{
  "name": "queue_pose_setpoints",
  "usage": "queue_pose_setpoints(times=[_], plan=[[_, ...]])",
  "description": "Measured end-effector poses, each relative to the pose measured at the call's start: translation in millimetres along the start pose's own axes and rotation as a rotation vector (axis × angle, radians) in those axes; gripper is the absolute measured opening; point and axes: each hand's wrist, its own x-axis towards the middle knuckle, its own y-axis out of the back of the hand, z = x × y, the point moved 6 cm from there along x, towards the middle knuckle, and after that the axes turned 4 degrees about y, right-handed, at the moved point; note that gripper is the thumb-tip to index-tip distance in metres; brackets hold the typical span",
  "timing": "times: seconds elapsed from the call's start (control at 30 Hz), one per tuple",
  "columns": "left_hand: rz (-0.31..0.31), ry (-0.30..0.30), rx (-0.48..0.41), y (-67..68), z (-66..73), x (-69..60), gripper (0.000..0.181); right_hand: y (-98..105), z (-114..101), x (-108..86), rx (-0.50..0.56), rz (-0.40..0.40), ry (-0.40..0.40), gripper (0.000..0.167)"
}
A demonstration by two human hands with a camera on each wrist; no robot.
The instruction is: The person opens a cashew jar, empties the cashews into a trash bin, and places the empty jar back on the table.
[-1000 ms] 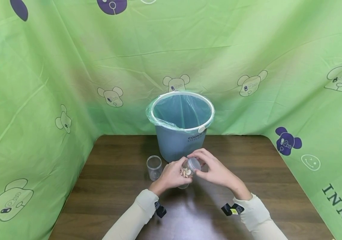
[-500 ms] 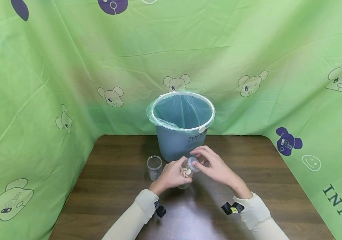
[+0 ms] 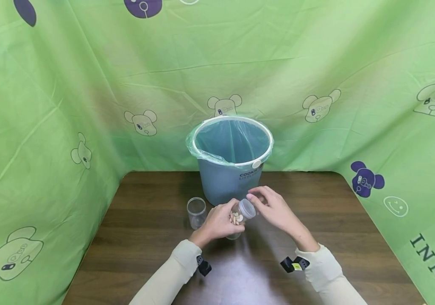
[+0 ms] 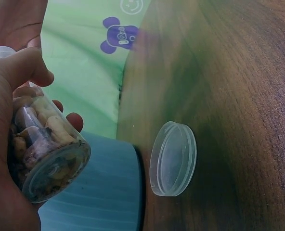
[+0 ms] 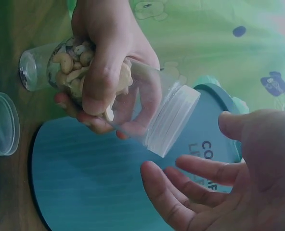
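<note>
My left hand (image 3: pixel 217 221) grips a clear plastic jar (image 5: pixel 141 98) of mixed nuts (image 5: pixel 75 67), cashews among them, thumb on one side and fingers round the other. The jar tilts, and a translucent screw lid (image 5: pixel 174 120) sits on its mouth end, pointing right. Just beside that lid is my right hand (image 3: pixel 280 216), apart from it, its fingers loosely bent with nothing between them. Below the hands a second clear lid (image 4: pixel 173 159) lies on the table, mostly covered by my left hand in the head view. A second clear jar (image 3: pixel 196 214), without a lid, stands upright left of my left hand.
Directly behind the hands stands a blue bin (image 3: pixel 227 182) with a white rim and a green bag lining it. The brown wooden table (image 3: pixel 145 250) is enclosed by green printed cloth (image 3: pixel 278 63) at the back and sides.
My right hand has moved off the jar's lid, where its fingers were around it, and now hovers slightly to the right. The left hand and jar have hardly moved.
</note>
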Motion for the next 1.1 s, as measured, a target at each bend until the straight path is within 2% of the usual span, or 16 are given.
queue_pose_setpoints(times=[0.17, 0.27, 0.43, 1.1], plan=[[-0.009, -0.006, -0.004, -0.6, 0.6, 0.0, 0.048, -5.2, 0.0, 0.2, -0.022, -0.037, -0.036, 0.039], [-0.016, -0.006, -0.005, -1.0, 0.2, 0.5, 0.047, -6.3, -3.0, 0.2, -0.068, -0.029, -0.003, 0.039], [-0.027, 0.0, -0.009, -1.5, -0.3, 0.6, 0.046, -5.8, -6.6, -0.8, -0.118, -0.01, 0.053, 0.03], [-0.039, 0.012, -0.04, -0.6, -1.8, 1.3, 0.049, -8.2, -11.7, -2.1, -0.037, -0.035, 0.149, 0.033]])
